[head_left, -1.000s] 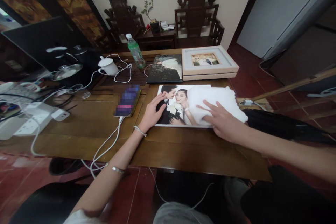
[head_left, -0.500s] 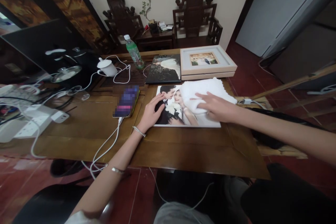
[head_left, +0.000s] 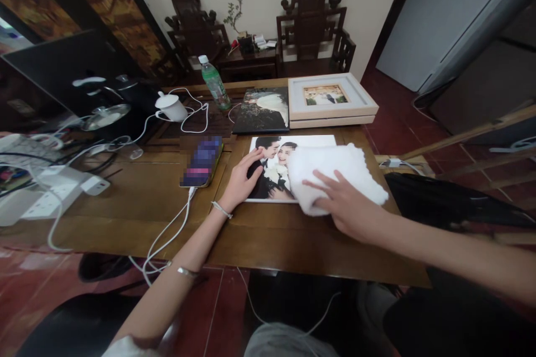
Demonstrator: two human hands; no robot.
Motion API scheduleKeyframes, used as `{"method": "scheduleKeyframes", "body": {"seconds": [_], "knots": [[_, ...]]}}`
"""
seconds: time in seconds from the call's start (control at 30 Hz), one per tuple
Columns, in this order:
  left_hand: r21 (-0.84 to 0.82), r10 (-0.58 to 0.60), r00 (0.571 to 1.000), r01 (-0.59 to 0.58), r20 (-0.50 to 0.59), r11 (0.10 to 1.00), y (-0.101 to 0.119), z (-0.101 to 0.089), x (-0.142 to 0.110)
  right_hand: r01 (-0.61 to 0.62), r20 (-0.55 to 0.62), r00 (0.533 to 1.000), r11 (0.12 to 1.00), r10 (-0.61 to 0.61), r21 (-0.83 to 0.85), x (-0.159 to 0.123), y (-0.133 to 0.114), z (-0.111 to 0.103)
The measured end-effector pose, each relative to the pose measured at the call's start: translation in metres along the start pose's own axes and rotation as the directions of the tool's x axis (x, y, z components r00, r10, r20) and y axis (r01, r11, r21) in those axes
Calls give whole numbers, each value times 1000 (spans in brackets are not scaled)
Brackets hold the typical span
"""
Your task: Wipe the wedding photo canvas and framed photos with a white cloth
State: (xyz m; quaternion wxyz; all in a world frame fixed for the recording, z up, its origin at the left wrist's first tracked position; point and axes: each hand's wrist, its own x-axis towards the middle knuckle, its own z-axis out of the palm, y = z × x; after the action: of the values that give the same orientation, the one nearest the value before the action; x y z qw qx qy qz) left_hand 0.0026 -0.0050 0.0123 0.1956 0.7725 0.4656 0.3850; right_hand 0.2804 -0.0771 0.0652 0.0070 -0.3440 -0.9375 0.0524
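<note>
A photo album [head_left: 274,178] with a couple in wedding clothes on its cover lies flat on the wooden table. My left hand [head_left: 246,174] rests on its left edge with the fingers stretched out, holding nothing. Over the right part of the cover lies a folded white towel [head_left: 347,164], hanging past the front edge onto the tabletop. My right hand [head_left: 347,203] has hold of this towel, its fingers pressing on top and the thumb side partly hidden in the folds.
Behind the album are a dark photo board [head_left: 263,109] and a pale picture frame [head_left: 333,100]. To the left lie a phone [head_left: 201,162] on a white cable, a green-labelled bottle [head_left: 215,82], a lidded white cup [head_left: 171,106] and a power strip [head_left: 58,192].
My right hand has drawn the towel toward me and slightly right, down across the album's front edge. More of the cover's upper right shows. My left hand has stayed in place.
</note>
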Motion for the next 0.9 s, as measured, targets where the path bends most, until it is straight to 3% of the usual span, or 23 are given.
{"method": "scheduleKeyframes", "body": {"seconds": [0.1, 0.2, 0.3, 0.5, 0.6, 0.7, 0.9], "knots": [[6, -1, 1000, 1, -1, 1000, 0, 0, 0, 94, 98, 990, 993, -101, 76, -7, -22, -6], [6, -2, 1000, 2, -4, 1000, -1, 0, 0, 152, 105, 981, 982, -164, 110, -3, -18, -10], [3, 1, 1000, -1, -5, 1000, -1, 0, 0, 134, 36, 990, 988, -137, 76, 11, 10, -11], [-6, 2, 1000, -2, -5, 1000, -1, 0, -1, -121, -34, 992, 992, 120, -20, 43, 83, -12], [-5, -1, 1000, 1, -2, 1000, -2, 0, -1, -165, -77, 984, 984, 160, -66, 51, 98, -8], [-2, -1, 1000, 1, -1, 1000, -2, 0, -1, -184, -105, 979, 977, 172, -112, 49, 85, 1], [6, 0, 1000, 0, -1, 1000, 0, 0, -1, -25, -33, 999, 995, 22, -99, 26, 10, 11]]}}
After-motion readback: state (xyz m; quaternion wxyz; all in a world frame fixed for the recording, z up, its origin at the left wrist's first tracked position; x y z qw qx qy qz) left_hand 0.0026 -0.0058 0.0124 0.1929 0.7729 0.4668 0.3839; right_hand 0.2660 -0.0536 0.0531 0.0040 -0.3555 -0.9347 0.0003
